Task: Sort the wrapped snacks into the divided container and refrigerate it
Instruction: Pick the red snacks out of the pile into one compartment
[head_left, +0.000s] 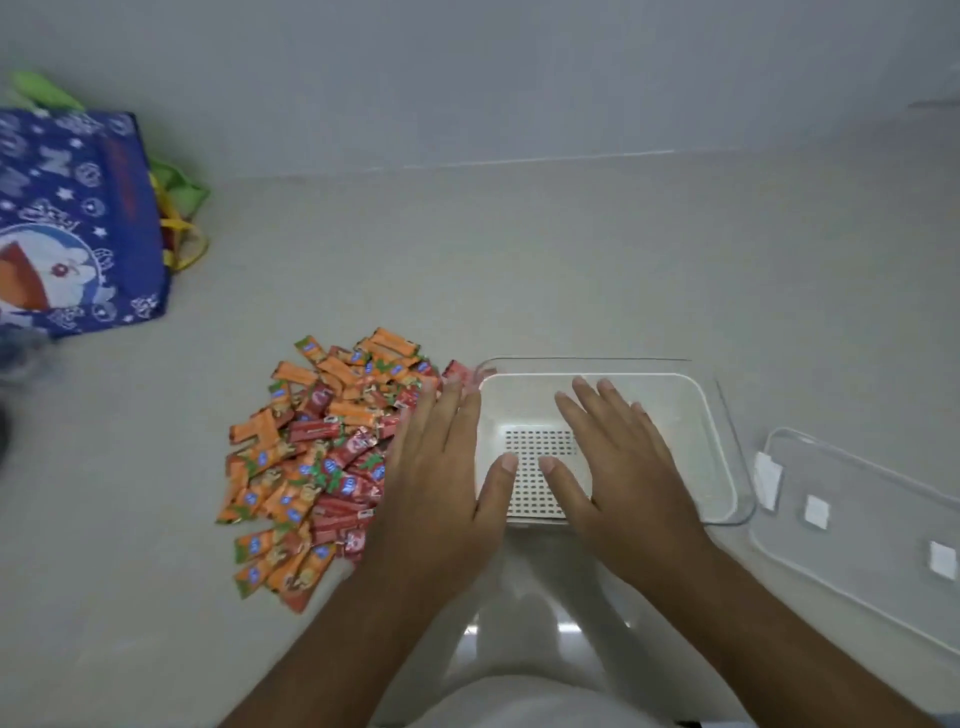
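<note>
Hands: left hand (441, 467) and right hand (618, 467) spread flat, holding nothing, over the container (711, 415).
Snacks: wrapped pile (311, 457) on the floor, left of the container.
Lid: lid (857, 525) at right.

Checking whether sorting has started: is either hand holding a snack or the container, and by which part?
Nothing is held. The left hand and right hand hover flat and open over the container, with the snack pile untouched.

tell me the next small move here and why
Probably move the left hand onto the pile of orange and red wrapped snacks and pick some up: both hands are open and hold nothing, and the white perforated basket in the clear container looks empty.
</note>
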